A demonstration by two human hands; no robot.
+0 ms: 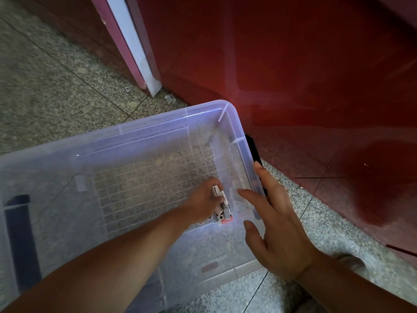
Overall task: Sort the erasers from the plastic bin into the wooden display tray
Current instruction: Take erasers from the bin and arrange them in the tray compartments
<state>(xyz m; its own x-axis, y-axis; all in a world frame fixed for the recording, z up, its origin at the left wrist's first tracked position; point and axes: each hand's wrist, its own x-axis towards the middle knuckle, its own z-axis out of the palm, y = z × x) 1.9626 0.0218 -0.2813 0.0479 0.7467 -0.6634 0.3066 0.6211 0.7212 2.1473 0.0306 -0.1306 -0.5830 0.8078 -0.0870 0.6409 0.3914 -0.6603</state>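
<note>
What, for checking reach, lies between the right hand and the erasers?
Head view: only the side wall of the plastic bin, whose rim the right hand touches; the left hand grips the erasers.

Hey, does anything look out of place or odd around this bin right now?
Only small things. A small white scrap lies loose on the floor beyond the plastic bin, at the foot of the white door frame, whose bottom edge looks chipped. The wooden display tray is not in view.

Erasers (222,214) in right end of bin (135,134) (floor (56,86) beneath)
</note>
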